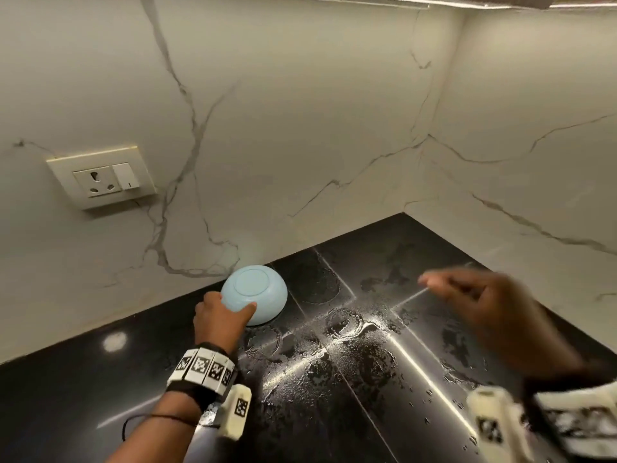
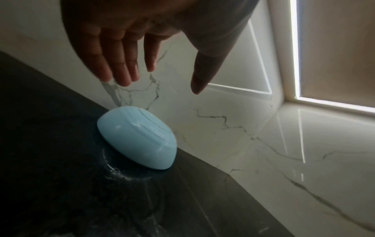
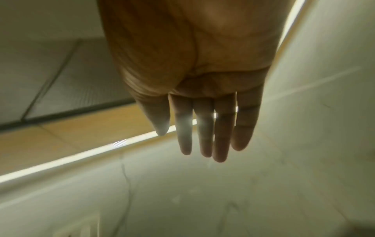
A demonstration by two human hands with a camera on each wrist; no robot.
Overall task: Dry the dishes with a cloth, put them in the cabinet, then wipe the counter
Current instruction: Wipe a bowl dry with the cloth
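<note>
A light blue bowl (image 1: 257, 289) (image 2: 138, 137) lies upside down on the wet black counter (image 1: 367, 412) (image 2: 61, 184), close against the marble wall. My left hand (image 1: 230, 304) (image 2: 160, 86) is spread over its near side. The left wrist view shows straight fingers (image 2: 123, 64) and the thumb apart, with a gap above the bowl. My right hand (image 1: 467, 295) (image 3: 202, 144) is blurred, raised over the counter to the right, fingers straight and holding nothing. No cloth is in view.
Water pools and droplets (image 1: 347, 325) cover the middle of the counter. White marble walls (image 1: 300, 128) meet in a corner at the back right. A wall socket with a switch (image 1: 100, 177) sits at the left. A light strip (image 1: 334, 0) runs under the cabinet above.
</note>
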